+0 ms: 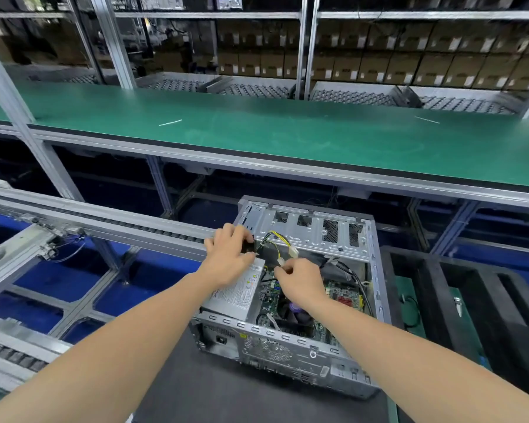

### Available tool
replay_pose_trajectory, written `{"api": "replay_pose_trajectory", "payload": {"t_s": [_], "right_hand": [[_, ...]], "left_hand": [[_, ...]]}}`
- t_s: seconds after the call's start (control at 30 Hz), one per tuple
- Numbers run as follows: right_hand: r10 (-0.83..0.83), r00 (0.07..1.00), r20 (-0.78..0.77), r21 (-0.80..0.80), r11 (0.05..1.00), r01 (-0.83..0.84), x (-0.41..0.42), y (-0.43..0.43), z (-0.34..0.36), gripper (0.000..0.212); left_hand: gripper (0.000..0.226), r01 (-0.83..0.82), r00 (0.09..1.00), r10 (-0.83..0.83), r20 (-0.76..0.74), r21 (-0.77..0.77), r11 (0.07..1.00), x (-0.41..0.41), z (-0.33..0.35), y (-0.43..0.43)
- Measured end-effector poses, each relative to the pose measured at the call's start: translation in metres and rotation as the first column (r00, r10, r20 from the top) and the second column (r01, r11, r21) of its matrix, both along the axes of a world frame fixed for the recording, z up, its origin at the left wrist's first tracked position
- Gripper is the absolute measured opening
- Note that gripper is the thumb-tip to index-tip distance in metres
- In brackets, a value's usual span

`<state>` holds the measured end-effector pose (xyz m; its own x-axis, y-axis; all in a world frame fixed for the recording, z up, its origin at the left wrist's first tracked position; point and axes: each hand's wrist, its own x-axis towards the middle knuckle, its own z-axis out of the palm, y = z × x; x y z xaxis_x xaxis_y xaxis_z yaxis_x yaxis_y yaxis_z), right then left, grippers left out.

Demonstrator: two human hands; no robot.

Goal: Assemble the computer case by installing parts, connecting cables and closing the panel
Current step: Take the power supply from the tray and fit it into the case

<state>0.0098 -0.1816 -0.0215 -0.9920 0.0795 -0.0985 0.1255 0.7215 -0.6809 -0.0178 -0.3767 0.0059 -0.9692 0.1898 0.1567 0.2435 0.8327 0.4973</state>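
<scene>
At the near edge of the dark counter (pixel 226 392), the computer case (pixel 287 355) lies on its side with the open face up; no side panel is in view. The power supply (pixel 239 294) sits in the left corner and the motherboard (pixel 339 296) is in place.

Step in hand, by judgement: cable connection, power leads.

- The left hand (pixel 229 254) has its fingers curled around the dark root of the cable bundle (pixel 275 239), where the bundle leaves the power supply.
- The right hand (pixel 300 279) pinches a white connector (pixel 282 263) between thumb and fingertips, held above the board.
- A second connector (pixel 293 251) hangs free just beside it.

The next move calls for carrying the pinched connector down to its matching board socket, aligning the key and pressing it home. The socket itself cannot be identified from this view. Slack should be routed clear of the cooler fan (pixel 293 312).
</scene>
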Motion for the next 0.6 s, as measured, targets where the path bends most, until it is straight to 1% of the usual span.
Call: {"api": "replay_pose_trajectory", "payload": {"t_s": [0.07,0.1,0.13,0.17,0.2,0.27,0.33,0.4,0.43,0.53,0.6], "right_hand": [[0.02,0.989,0.145,-0.239,0.971,0.015,0.001,-0.003,0.007,0.023],[0.069,0.969,0.238,-0.365,0.931,0.023,0.002,-0.007,0.009,0.019],[0.127,0.944,0.305,-0.468,0.883,0.033,0.003,-0.012,0.009,0.026],[0.172,0.921,0.351,-0.537,0.842,0.048,0.004,-0.017,0.007,0.038],[0.203,0.901,0.382,-0.574,0.817,0.06,0.005,-0.021,0.006,0.046],[0.246,0.88,0.405,-0.591,0.805,0.047,0.006,-0.028,0.004,0.054],[0.294,0.869,0.399,-0.586,0.81,-0.005,0.005,-0.033,0.003,0.064],[0.342,0.843,0.415,-0.606,0.795,-0.025,0.005,-0.042,0.005,0.074],[0.347,0.836,0.425,-0.607,0.794,-0.021,0.006,-0.048,0.005,0.074],[0.265,0.882,0.39,-0.529,0.849,-0.021,0.01,-0.059,0.005,0.062],[0.227,0.904,0.364,-0.483,0.875,-0.025,0.011,-0.062,0.004,0.063]], "left_hand": [[0.053,-0.089,0.99,0.083,0.114,0.048,0.995,0.004,0.003,-0.02],[0.063,-0.141,0.97,0.118,0.213,0.096,0.985,0.008,0.005,-0.03],[0.071,-0.201,0.932,0.131,0.337,0.182,0.962,0.013,0.005,-0.04],[0.076,-0.274,0.877,0.121,0.465,0.276,0.921,0.017,0.003,-0.048],[0.077,-0.346,0.812,0.098,0.576,0.34,0.875,0.022,0.002,-0.055],[0.069,-0.406,0.707,-0.003,0.707,0.409,0.817,0.029,-0.003,-0.065],[0.055,-0.42,0.65,-0.139,0.747,0.505,0.754,0.035,-0.01,-0.066],[0.048,-0.451,0.628,-0.19,0.755,0.551,0.702,0.038,-0.013,-0.064],[0.047,-0.458,0.632,-0.193,0.751,0.562,0.688,0.038,-0.014,-0.062],[0.045,-0.484,0.621,-0.233,0.748,0.6,0.637,0.037,-0.018,-0.059],[0.044,-0.514,0.602,-0.248,0.759,0.606,0.607,0.036,-0.018,-0.059]]}}
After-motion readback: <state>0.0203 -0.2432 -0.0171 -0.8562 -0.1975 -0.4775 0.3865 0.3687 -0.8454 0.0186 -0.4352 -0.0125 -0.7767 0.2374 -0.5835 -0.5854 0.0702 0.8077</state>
